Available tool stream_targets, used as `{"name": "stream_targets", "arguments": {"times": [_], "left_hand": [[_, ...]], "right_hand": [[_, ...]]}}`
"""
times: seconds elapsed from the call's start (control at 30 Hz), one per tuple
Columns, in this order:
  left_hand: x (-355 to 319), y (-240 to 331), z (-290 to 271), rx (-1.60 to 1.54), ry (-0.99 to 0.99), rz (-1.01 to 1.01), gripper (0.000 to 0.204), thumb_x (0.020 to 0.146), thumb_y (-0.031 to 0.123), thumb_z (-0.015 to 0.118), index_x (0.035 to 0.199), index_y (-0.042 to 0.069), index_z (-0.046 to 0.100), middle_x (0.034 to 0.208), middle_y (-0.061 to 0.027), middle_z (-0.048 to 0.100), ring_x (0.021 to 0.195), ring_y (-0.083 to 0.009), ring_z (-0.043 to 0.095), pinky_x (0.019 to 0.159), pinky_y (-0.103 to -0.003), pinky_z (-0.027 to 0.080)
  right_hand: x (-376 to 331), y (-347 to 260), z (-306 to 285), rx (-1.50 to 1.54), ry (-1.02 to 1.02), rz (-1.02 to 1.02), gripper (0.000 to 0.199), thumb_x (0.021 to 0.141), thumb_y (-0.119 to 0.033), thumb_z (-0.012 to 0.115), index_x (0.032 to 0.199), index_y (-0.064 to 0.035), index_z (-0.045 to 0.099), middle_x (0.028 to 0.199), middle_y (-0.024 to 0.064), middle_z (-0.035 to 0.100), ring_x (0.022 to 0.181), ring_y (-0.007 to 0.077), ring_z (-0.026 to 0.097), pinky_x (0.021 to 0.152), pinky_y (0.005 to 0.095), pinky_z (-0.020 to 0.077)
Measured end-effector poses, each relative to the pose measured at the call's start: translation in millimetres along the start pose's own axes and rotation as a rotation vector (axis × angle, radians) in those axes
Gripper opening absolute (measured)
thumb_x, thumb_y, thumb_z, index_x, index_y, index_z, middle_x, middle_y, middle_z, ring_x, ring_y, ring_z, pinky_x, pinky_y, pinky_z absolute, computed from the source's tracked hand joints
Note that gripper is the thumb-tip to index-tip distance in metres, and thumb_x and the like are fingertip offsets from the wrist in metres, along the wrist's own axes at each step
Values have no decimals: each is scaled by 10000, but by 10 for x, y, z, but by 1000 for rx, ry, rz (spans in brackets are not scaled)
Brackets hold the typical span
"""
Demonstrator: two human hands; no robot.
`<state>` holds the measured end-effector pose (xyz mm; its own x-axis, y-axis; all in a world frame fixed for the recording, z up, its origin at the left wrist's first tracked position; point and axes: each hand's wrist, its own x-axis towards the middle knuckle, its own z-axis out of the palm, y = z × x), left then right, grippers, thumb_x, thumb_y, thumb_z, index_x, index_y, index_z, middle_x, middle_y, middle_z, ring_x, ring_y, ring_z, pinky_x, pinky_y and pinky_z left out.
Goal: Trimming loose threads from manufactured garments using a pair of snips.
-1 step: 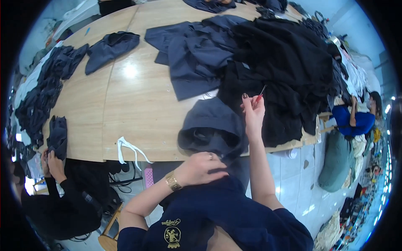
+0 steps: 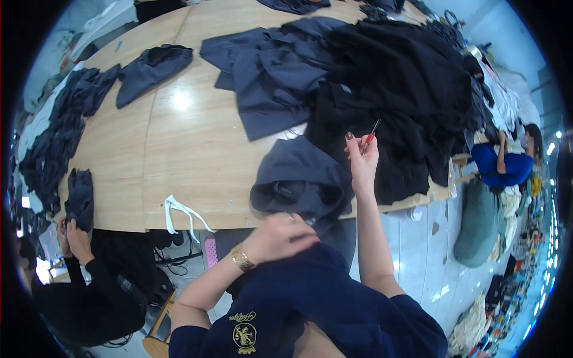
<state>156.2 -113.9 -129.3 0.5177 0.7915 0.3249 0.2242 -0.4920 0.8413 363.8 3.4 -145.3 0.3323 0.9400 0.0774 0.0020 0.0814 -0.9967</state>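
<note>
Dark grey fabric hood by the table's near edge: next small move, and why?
Probably lower the right hand toward the dark grey fabric hood: its slim red-handled metal tool is raised to the hood's right, tip pointing away, while the left hand is at the hood's near edge.

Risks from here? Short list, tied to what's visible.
1. The right hand holds a red-handled tool with a thin metal tip, seen against the black cloth; it might snag fabric if it dips.
2. The grey garment lies at the table's near edge, by the left hand, and could slip off.
3. The white strip hangs partly over that edge and may fall.
</note>
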Motion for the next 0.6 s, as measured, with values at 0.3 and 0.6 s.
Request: {"name": "stream_targets", "arguments": {"times": [0.3, 0.6], "left_hand": [[-69, -743, -250, 288, 480, -512, 234, 757, 108, 675, 960, 50, 575, 821, -115, 629, 744, -249, 615, 655, -350, 485], [312, -816, -964, 258, 534, -645, 285, 677, -39, 527, 943, 63, 551, 734, -116, 558, 711, -271, 575, 646, -395, 444]], "right_hand": [[-569, 333, -601, -390, 29, -40, 282, 777, -89, 697, 827, -52, 422, 668, -4, 485, 602, 69, 444, 563, 222, 379], [-133, -51, -321, -637, -173, -177, 234, 672, 10, 567, 858, -26, 430, 735, 125, 560, 680, 274, 591, 639, 339, 470]]}}
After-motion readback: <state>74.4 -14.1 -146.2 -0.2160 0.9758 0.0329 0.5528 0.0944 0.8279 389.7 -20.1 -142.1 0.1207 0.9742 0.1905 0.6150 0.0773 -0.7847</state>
